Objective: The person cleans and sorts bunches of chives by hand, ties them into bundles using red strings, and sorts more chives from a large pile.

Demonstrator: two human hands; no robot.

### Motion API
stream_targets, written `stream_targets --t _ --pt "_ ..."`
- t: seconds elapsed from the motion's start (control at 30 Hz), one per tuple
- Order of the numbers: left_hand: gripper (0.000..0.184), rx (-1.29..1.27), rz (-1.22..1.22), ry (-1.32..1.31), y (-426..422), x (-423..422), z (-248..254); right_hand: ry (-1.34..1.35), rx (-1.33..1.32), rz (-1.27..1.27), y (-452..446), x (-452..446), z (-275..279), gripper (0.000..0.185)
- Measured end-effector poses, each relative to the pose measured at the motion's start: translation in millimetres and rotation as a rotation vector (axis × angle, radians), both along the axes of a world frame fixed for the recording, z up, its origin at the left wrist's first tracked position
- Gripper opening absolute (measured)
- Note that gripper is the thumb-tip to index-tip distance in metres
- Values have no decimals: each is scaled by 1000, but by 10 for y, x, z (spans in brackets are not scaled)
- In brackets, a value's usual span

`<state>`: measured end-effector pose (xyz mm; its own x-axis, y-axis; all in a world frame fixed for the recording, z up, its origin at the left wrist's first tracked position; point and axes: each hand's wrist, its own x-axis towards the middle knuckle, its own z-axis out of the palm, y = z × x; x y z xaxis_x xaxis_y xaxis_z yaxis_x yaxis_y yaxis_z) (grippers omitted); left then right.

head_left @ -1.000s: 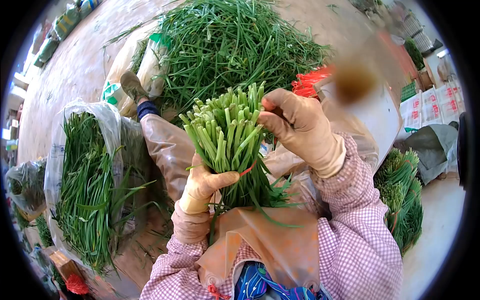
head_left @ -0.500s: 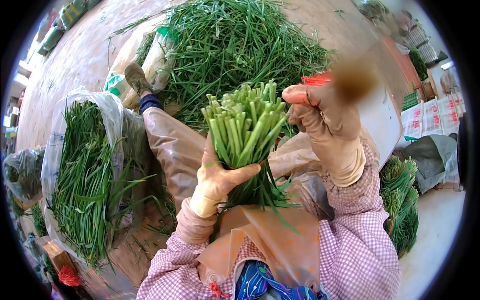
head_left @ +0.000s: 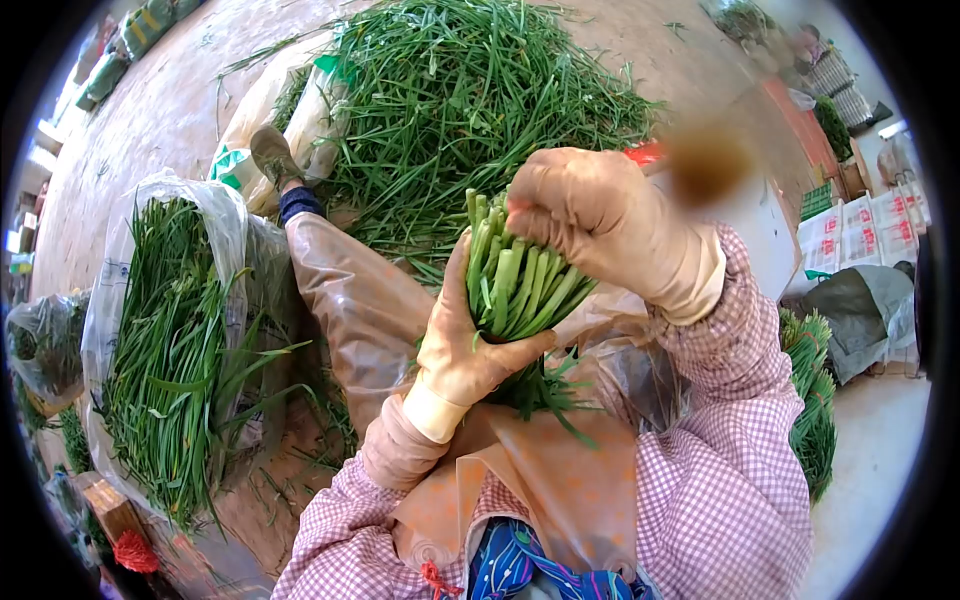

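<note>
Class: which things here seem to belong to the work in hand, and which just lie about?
Likely in the work:
green bunch, gripped by left hand
right hand, at the stalk ends
heap of loose greens

Apparently lying about:
red bundle, lower left
grey sheet, right

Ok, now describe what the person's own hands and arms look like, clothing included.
The left hand and right hand wear close-fitting tan gloves with paler, cream-coloured cuffs. Loose, wrinkled sleeves in a pinkish-purple and white check cover the arms. A plain tan band shows between the left glove and its sleeve.
</note>
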<state>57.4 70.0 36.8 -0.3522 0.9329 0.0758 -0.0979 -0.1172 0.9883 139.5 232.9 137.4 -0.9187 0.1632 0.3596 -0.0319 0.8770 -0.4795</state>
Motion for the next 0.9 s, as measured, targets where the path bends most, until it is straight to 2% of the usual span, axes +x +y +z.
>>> stream_targets --t 0.03,0.07,0.13,0.17,0.2,0.23,0.3,0.37,0.47,0.53,0.57,0.63,0.73,0.8,0.87,0.9 --pt "106 0 -1 0 7 -4 -8 66 -51 -26 13 18 -17 19" --pt "106 26 -6 17 17 -7 -27 93 -91 -211 -4 48 42 19" --pt "106 54 -5 31 18 8 -28 220 -553 -357 191 175 77 20" --pt "105 49 -3 -3 15 16 -11 341 -757 -341 274 183 110 20" --pt "104 44 -1 -36 16 18 9 226 -655 -430 267 265 177 19" --pt "104 42 -4 -33 20 9 30 229 -657 -432 208 270 154 19" --pt "103 -20 -19 -116 33 2 76 85 -512 -203 88 265 102 22" --pt "102 -27 -32 -171 49 34 82 -138 -45 -76 84 266 143 27" --pt "103 -75 -27 -99 54 40 75 -150 46 -68 52 216 89 26" --pt "102 -85 -13 22 55 15 87 -49 275 17 75 200 66 22" --pt "102 -88 -14 22 65 10 82 -50 272 17 95 206 23 22" --pt "101 -26 -2 -35 89 0 53 325 -119 -98 167 249 -82 20" --pt "100 -98 130 40 101 -89 -84 547 -484 -252 395 449 28 15" --pt "99 -217 236 83 135 -199 -53 613 -509 -356 297 402 -6 15" --pt "96 -246 328 97 182 -295 -112 281 -754 -234 -32 331 -63 17" --pt "96 -226 340 66 205 -325 -129 245 -637 -115 -195 235 -314 20"
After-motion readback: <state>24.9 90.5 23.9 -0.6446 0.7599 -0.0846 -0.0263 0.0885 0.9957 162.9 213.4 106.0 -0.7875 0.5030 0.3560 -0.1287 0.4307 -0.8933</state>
